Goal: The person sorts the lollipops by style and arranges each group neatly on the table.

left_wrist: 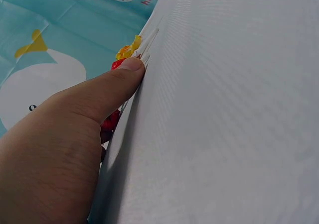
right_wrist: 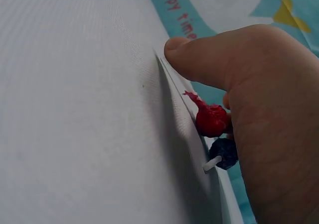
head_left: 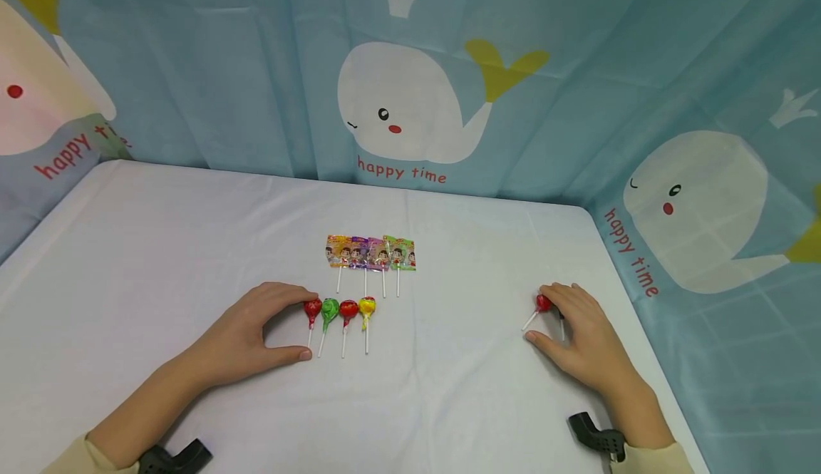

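My left hand (head_left: 309,324) lies on the white table (head_left: 160,246), its index fingertip on the head of a red lollipop (head_left: 312,309) and its thumb (left_wrist: 127,69) at the stick's end. That lollipop is the leftmost in a row with a green lollipop (head_left: 330,308), a second red one (head_left: 348,308) and a yellow lollipop (head_left: 367,306). Far to the right, my right hand (head_left: 541,315) curls over another red lollipop (head_left: 544,303) (right_wrist: 212,120) and a dark blue lollipop (right_wrist: 224,152), thumb (right_wrist: 199,59) against the stick tip.
A row of several flat wrapped lollipops (head_left: 372,253) lies just behind the round ones. Blue whale-print curtains (head_left: 417,103) close off the back and right sides. The table's right edge (head_left: 616,267) runs close to my right hand.
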The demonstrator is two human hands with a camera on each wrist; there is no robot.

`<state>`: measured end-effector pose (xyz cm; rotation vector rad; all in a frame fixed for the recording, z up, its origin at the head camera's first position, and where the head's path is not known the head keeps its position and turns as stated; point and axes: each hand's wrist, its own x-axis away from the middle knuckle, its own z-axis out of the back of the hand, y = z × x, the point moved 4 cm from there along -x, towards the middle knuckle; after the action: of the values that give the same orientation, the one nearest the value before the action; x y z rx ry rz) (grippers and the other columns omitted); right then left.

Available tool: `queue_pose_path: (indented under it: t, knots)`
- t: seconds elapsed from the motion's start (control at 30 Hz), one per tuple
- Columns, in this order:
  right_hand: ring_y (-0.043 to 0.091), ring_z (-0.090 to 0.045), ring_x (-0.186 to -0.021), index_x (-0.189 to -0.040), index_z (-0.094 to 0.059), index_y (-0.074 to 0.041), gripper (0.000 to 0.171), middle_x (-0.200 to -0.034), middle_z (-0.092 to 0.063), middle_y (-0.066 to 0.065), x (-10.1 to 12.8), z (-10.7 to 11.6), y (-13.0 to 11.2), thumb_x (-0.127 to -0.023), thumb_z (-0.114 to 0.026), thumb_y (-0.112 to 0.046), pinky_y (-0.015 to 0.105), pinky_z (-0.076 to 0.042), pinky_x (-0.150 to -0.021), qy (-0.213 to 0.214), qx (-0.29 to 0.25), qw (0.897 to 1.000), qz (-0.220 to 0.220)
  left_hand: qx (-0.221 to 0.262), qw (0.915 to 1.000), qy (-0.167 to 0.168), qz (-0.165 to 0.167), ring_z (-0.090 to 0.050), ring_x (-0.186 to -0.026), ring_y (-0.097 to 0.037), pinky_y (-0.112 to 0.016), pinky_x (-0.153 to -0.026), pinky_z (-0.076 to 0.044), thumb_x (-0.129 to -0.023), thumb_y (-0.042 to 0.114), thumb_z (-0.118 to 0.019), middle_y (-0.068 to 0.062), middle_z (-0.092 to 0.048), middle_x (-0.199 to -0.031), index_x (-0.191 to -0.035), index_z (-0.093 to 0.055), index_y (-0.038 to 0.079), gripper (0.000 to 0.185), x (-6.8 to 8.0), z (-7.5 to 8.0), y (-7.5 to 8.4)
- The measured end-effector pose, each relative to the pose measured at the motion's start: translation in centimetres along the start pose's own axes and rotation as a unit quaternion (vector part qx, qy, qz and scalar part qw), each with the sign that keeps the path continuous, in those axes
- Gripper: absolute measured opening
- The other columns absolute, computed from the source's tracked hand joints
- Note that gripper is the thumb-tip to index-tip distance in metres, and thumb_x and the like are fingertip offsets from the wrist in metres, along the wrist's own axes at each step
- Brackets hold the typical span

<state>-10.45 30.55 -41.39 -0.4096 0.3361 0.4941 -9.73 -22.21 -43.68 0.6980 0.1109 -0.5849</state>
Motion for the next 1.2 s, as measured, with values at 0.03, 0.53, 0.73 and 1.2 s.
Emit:
queue_pose_path:
  t: [0.03,0.53,0.73,1.2]
  knots:
    - [0.046,-0.059,-0.134,-0.141,-0.067,0.002,0.077,-0.139,-0.071,0.017,-0.03,-0.04,-0.02,-0.077,-0.097,-0.028,0.046,-0.026,-0.132,0.0,0.001,1.0,0.0,0.0,1.0,0.0,-0.001,-0.056,-0.135,-0.017,-0.015,-0.116,-0.031,-0.078,0.045,-0.101,0.014,-0.065,-0.143,-0.147,-0.067,0.026,0.079,0.0,0.01,0.01]
    - [0.045,-0.061,-0.133,-0.139,-0.068,0.002,0.077,-0.137,-0.072,0.018,-0.18,-0.47,-0.3,-0.076,-0.098,-0.031,0.049,-0.026,-0.132,-0.01,0.018,1.0,-0.009,-0.006,1.0,0.0,0.0,-0.055,-0.135,-0.016,-0.018,-0.116,-0.034,-0.078,0.045,-0.1,0.013,-0.065,-0.143,-0.148,-0.066,0.027,0.08,0.04,0.02,0.01]
    - [0.042,-0.063,-0.13,-0.138,-0.069,0.002,0.077,-0.134,-0.073,0.016,-0.25,-0.6,-0.33,-0.075,-0.099,-0.03,0.048,-0.026,-0.132,-0.009,0.022,1.0,0.006,-0.011,0.9999,-0.001,0.003,-0.056,-0.135,-0.016,-0.022,-0.116,-0.037,-0.078,0.046,-0.1,0.014,-0.065,-0.143,-0.147,-0.066,0.027,0.079,0.05,0.08,0.06]
    - [0.04,-0.066,-0.125,-0.135,-0.07,0.004,0.076,-0.132,-0.074,0.017,-0.23,-0.51,-0.3,-0.075,-0.095,-0.036,0.043,-0.029,-0.131,0.005,0.027,0.998,0.049,-0.009,0.9999,-0.006,0.01,-0.056,-0.136,-0.018,-0.026,-0.117,-0.037,-0.079,0.049,-0.099,0.014,-0.064,-0.144,-0.148,-0.066,0.028,0.078,0.04,-0.04,-0.15]
